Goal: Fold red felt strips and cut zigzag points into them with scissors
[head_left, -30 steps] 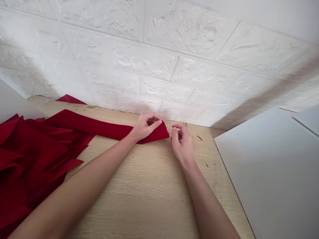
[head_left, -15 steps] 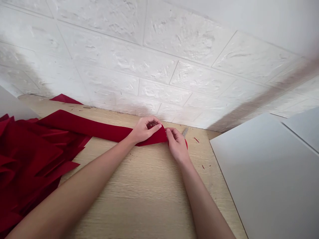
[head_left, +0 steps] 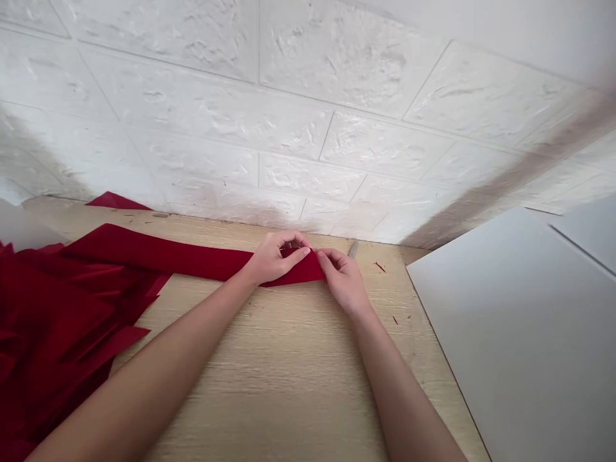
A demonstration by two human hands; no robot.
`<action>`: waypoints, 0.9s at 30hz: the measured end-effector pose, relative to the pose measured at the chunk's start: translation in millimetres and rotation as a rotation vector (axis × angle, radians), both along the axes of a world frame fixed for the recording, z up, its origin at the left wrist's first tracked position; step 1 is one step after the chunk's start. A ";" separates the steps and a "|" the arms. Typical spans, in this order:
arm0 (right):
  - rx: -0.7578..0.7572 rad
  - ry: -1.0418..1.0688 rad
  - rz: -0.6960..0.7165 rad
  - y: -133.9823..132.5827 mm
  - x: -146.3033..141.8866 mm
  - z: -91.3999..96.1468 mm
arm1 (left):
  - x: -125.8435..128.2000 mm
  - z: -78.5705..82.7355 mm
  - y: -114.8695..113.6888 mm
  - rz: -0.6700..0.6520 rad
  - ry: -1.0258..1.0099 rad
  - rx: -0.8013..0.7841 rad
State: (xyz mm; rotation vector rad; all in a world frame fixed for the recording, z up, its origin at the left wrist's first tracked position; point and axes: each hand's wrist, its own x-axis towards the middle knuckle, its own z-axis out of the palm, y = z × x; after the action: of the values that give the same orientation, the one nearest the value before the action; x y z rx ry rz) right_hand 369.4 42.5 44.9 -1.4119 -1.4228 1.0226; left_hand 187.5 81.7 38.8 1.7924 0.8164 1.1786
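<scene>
A long dark red fabric strip (head_left: 178, 255) lies across the wooden table, its right end under my fingers. My left hand (head_left: 279, 258) pinches the strip's upper edge near that end, thumb on top. Right beside it, my right hand (head_left: 341, 276) is closed at the strip's right tip, thumb and forefinger pressed together on it. Behind my right hand the grey blade tip of a pair of scissors (head_left: 353, 249) sticks out; the rest is hidden by the hand.
A heap of red fabric pieces (head_left: 52, 321) covers the table's left side. Another red piece (head_left: 118, 201) lies against the white brick-pattern wall (head_left: 289, 128). Small red scraps (head_left: 380, 267) dot the wooden table (head_left: 269, 385) at right, beside a white panel (head_left: 520, 321).
My right hand has shifted slightly left onto the strip's tip, now covering the red scissor handle that showed before. The view has shifted a little; my left hand keeps its pinch.
</scene>
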 end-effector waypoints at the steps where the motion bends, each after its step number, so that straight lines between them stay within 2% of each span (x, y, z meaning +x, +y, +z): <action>1: -0.012 0.048 -0.012 0.3 -0.6 -1.0 | 0.2 0.1 -0.4 -0.003 0.028 -0.002; 7: 0.009 0.226 -0.101 2.2 -3.3 -5.8 | 0.4 -0.8 -0.6 0.024 0.114 0.027; 12: 0.000 0.320 -0.122 0.8 -5.5 -5.2 | 1.6 0.7 -1.5 -0.026 0.137 0.155; 16: -0.009 0.350 -0.140 -2.4 -6.3 -2.2 | 2.9 2.9 -3.8 -0.044 0.152 0.237; 22: -0.041 0.379 -0.143 -3.9 -7.0 1.4 | 3.1 2.9 -5.1 -0.020 0.146 0.240; 27: 0.091 0.388 -0.224 -3.8 -16.7 -2.6 | 5.0 1.2 -5.0 0.017 0.128 0.355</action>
State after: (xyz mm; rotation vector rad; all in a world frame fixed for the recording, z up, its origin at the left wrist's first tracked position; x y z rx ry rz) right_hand 352.6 38.7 42.3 -1.1966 -0.9925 1.0070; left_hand 192.5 76.7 40.0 2.1721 0.7286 1.2915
